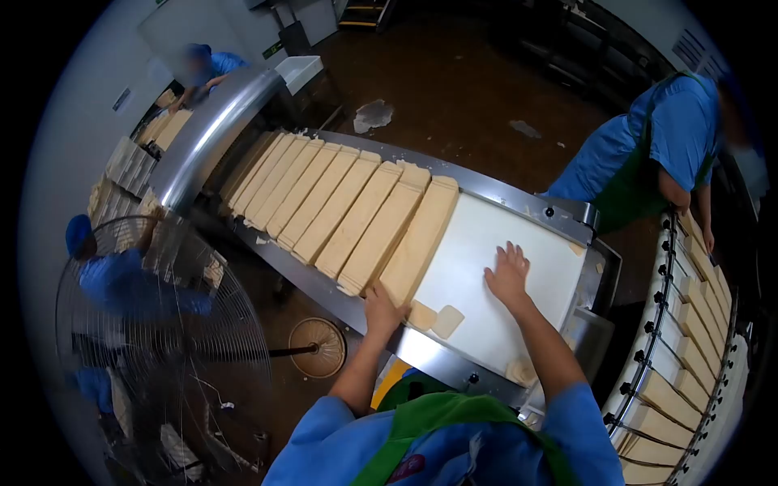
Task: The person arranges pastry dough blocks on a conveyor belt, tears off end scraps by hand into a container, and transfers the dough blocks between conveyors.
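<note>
My left hand (382,311) is at the near end of a long pale dough slab (421,243), its fingers closed around the corner of that end. This slab is the rightmost of several similar slabs (324,194) lying side by side across the conveyor. Over the white belt (470,235), my right hand (508,272) is spread flat with nothing in it. Two small dough pieces (447,321) lie on the belt just right of my left hand. A crumpled dough scrap (520,373) sits near the belt's front right corner.
A curved metal hood (215,134) spans the conveyor's far left end. A large wire fan (162,324) stands at left. To the right, a co-worker (656,146) leans over another conveyor (689,348) carrying dough strips. Other workers are at the left. Scraps litter the floor.
</note>
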The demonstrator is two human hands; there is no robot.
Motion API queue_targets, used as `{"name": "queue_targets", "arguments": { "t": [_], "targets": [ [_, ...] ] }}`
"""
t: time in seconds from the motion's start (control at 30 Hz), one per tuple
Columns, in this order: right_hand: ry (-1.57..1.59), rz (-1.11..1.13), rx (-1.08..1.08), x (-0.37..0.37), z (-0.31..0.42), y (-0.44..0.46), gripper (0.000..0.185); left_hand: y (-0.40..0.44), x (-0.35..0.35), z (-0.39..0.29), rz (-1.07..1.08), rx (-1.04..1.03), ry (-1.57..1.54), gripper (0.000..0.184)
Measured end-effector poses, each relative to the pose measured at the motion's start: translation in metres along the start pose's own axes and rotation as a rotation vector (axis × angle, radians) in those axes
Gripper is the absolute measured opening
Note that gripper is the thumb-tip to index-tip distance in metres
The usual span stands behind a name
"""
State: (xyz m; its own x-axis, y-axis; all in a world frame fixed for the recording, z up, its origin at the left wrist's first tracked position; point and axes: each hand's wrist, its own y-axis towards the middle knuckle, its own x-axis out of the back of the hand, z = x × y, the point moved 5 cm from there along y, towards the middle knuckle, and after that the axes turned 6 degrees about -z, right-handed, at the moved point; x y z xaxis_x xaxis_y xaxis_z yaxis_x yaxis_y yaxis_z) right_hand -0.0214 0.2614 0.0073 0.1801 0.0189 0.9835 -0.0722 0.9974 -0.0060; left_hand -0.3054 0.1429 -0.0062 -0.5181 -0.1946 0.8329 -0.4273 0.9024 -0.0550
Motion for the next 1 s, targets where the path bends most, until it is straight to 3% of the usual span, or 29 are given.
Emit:
{"name": "queue_targets", "arguments": {
  "t": [0.2, 0.3, 0.33, 0.57, 0.63, 0.77, 0.83, 0.9, 0.97, 1.0],
  "targets": [
    [0.059, -0.003, -0.071, -0.022, 0.075, 0.092, 0.073, 0.004, -0.008, -0.005, 0.035, -0.148, 0.341, 0.099],
    [0.059, 0.057, -0.071, -0.016, 0.109, 0.126, 0.071, 0.005, -0.004, -0.01, 0.114, -0.099, 0.332, 0.099],
    [0.061, 0.077, -0.071, -0.016, 0.118, 0.136, 0.07, 0.004, -0.009, -0.007, 0.025, -0.196, 0.385, 0.099],
    [0.08, 0.186, -0.161, -0.02, 0.146, 0.161, 0.073, 0.006, -0.012, -0.008, 0.062, -0.234, 0.399, 0.099],
    [0.055, 0.177, -0.199, -0.013, 0.135, 0.156, 0.074, 0.005, -0.013, -0.009, 0.039, -0.281, 0.421, 0.098],
    [0.149, 0.202, -0.371, 0.015, 0.088, 0.128, 0.078, 0.005, -0.012, -0.021, 0.277, -0.18, 0.285, 0.096],
    [0.171, 0.111, -0.541, 0.029, 0.045, 0.103, 0.081, -0.002, -0.022, -0.031, 0.399, -0.176, 0.026, 0.093],
    [0.213, 0.102, -0.633, 0.041, 0.001, 0.078, 0.084, -0.009, -0.031, -0.051, 0.449, -0.257, -0.049, 0.092],
    [0.269, -0.064, -0.765, 0.052, -0.043, 0.046, 0.089, -0.021, -0.038, -0.08, 0.562, -0.389, -0.112, 0.092],
    [0.089, -0.136, -0.689, 0.047, -0.062, 0.038, 0.093, -0.027, -0.042, -0.094, 0.605, -0.441, -0.109, 0.092]
  ]
}}
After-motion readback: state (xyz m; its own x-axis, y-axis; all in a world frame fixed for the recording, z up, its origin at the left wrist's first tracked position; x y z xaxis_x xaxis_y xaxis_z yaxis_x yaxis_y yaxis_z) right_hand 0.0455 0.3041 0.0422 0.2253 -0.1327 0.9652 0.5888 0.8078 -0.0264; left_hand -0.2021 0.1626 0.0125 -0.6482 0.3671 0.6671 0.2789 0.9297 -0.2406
